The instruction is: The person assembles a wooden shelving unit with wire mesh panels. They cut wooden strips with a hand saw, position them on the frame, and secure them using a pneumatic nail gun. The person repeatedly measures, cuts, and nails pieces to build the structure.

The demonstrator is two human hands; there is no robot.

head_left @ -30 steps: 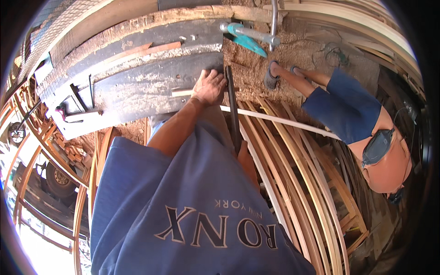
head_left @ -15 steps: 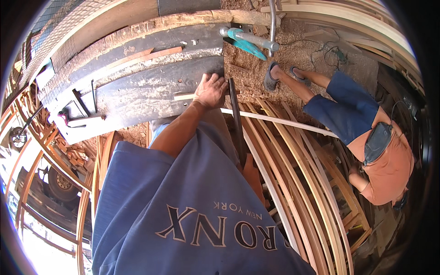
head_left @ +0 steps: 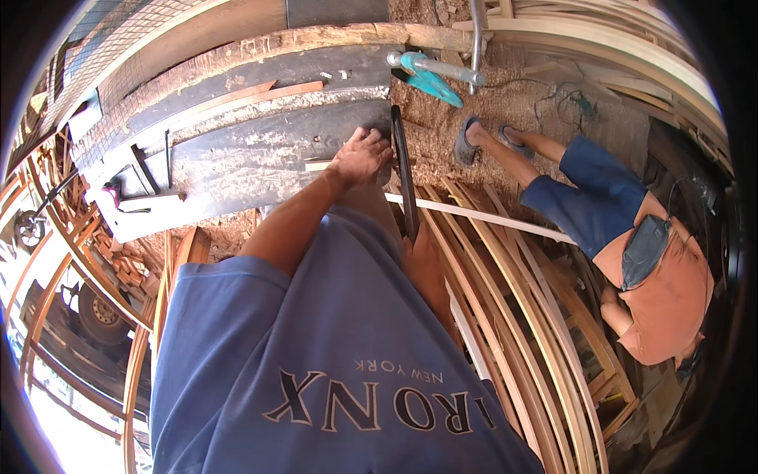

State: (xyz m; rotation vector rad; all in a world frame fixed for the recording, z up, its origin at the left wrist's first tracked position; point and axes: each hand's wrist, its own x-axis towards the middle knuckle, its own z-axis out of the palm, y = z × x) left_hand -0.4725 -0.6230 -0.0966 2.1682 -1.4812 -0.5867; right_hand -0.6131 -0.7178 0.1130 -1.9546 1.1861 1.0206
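Note:
My left hand (head_left: 362,158) is closed over a narrow pale wooden strip (head_left: 317,165) at the right end of the dark workbench (head_left: 260,142), pressing it down. Just past its knuckles, a long dark handsaw (head_left: 403,158), seen nearly edge-on, points away from me beside the bench end. My right hand (head_left: 420,246) grips the saw's near end; shirt and forearm partly hide the fingers. Where the blade meets the strip is hidden. A pale strip (head_left: 482,215) runs from beside the blade toward the right; I cannot tell whether it is the same piece.
A clamp-like metal tool with teal parts (head_left: 430,75) stands beyond the bench's right end. Thin wood pieces (head_left: 260,91) and dark tools (head_left: 142,170) lie on the bench. Long boards (head_left: 505,300) are stacked at right. Another person (head_left: 663,268) bends nearby, over sawdust-covered floor.
My right hand and the saw have moved forward, away from my body, along the bench end. My left hand stays on the strip. The view has shifted slightly.

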